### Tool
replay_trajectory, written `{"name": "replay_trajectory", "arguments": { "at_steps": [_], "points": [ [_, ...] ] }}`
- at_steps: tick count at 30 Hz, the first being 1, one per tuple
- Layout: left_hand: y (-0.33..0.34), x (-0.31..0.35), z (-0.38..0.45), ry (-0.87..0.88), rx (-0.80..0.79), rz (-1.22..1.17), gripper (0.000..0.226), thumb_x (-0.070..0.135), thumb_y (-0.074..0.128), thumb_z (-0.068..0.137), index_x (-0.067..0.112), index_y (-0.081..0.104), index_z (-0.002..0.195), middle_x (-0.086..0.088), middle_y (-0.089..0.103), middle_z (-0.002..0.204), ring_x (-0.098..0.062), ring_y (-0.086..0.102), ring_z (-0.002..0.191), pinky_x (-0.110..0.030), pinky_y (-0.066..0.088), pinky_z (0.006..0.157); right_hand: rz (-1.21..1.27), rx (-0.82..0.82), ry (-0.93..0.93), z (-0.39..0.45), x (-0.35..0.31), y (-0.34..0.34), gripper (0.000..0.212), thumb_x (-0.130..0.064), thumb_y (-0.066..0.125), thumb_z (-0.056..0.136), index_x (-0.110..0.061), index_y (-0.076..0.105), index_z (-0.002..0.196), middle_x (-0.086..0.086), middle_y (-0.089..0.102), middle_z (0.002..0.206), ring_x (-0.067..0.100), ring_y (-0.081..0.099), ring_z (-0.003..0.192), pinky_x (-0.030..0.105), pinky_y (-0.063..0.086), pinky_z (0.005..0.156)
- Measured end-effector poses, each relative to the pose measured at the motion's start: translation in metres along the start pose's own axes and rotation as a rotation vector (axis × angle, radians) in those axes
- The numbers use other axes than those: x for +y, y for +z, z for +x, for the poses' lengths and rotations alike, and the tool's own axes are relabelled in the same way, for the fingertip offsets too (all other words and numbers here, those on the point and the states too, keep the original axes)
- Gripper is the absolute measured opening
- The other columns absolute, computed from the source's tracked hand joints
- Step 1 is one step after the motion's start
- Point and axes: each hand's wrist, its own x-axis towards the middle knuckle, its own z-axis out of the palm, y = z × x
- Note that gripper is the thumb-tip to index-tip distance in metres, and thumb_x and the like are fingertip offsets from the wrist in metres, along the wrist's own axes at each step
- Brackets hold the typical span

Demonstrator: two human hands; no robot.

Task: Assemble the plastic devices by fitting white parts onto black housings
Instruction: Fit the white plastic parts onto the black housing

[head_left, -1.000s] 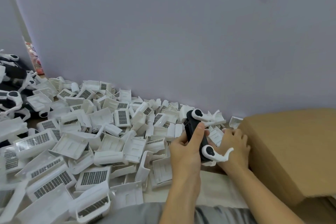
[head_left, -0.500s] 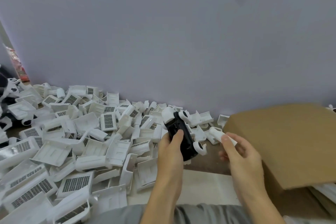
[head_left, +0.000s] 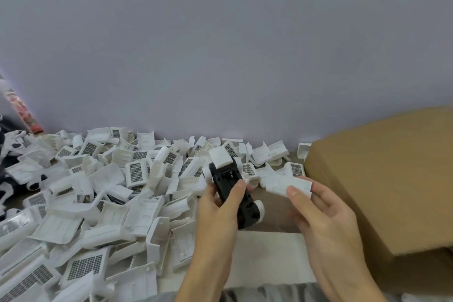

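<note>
My left hand (head_left: 218,211) grips a black housing (head_left: 226,182) tilted away from me, thumb across its open underside. A white part sits at the housing's far end, and a white wheel-like piece shows at its near right side. My right hand (head_left: 323,213) pinches a loose white part (head_left: 286,184) between thumb and fingers, just to the right of the housing and apart from it. A large heap of white parts (head_left: 98,203), many with dark grilles, covers the table to the left and behind.
A brown cardboard box (head_left: 387,174) stands close on the right, against the wall. Assembled black-and-white devices (head_left: 12,154) lie at the far left edge. A pale wall rises just behind the heap. A white sheet (head_left: 264,252) lies on the table under my hands.
My right hand has picked a white part from the pile by the box and brought it up beside the housing. My left hand has turned the housing so its open underside faces me.
</note>
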Motion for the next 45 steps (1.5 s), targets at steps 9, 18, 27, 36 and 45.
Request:
{"name": "replay_trajectory", "arguments": {
  "at_steps": [9,18,27,36,45],
  "points": [
    [0.000,-0.004,-0.002,0.025,-0.079,0.029,0.028,0.040,0.067,0.078,0.023,0.074,0.100,-0.004,0.078,0.095,-0.016,0.074,0.085,-0.030,0.056,0.070,-0.216,-0.070,-0.027,0.000,0.002,0.000,0.014,-0.030,0.059,0.096,-0.033,0.071,0.089,-0.022,0.066,0.067,-0.007,0.058,0.060,0.022,0.041,0.064],
    [0.003,-0.005,-0.002,-0.027,-0.058,0.037,0.034,0.020,0.042,0.103,0.024,0.076,0.108,-0.009,0.076,0.109,-0.031,0.068,0.110,-0.054,0.051,0.098,-0.501,0.010,-0.163,-0.003,-0.007,0.001,0.041,-0.042,0.072,0.082,-0.029,0.068,0.121,-0.013,0.072,0.097,0.007,0.065,0.092,0.029,0.050,0.083],
    [0.010,0.001,-0.014,0.055,-0.294,0.155,0.034,0.020,0.040,0.105,0.029,0.070,0.118,0.004,0.074,0.108,-0.006,0.071,0.086,-0.019,0.051,0.071,-0.694,-0.005,-0.366,-0.016,-0.007,0.022,0.054,-0.047,0.072,0.080,-0.026,0.062,0.129,-0.016,0.065,0.105,0.006,0.065,0.097,0.034,0.056,0.087],
    [0.008,0.005,-0.021,0.101,-0.399,0.142,0.026,0.025,0.050,0.102,0.031,0.068,0.121,0.012,0.075,0.101,-0.002,0.068,0.077,-0.009,0.046,0.058,-0.751,-0.033,-0.396,-0.016,-0.004,0.023,0.026,-0.047,0.066,0.082,-0.029,0.073,0.100,-0.014,0.063,0.090,0.001,0.064,0.078,0.023,0.054,0.070],
    [0.013,0.008,-0.023,0.092,-0.366,0.044,0.024,0.019,0.052,0.101,0.015,0.069,0.118,0.004,0.074,0.087,0.003,0.061,0.056,-0.006,0.042,0.048,-0.753,0.019,-0.503,-0.018,-0.003,0.027,0.029,-0.046,0.066,0.083,-0.025,0.073,0.102,-0.015,0.058,0.089,0.001,0.061,0.079,0.011,0.047,0.067]
  ]
}}
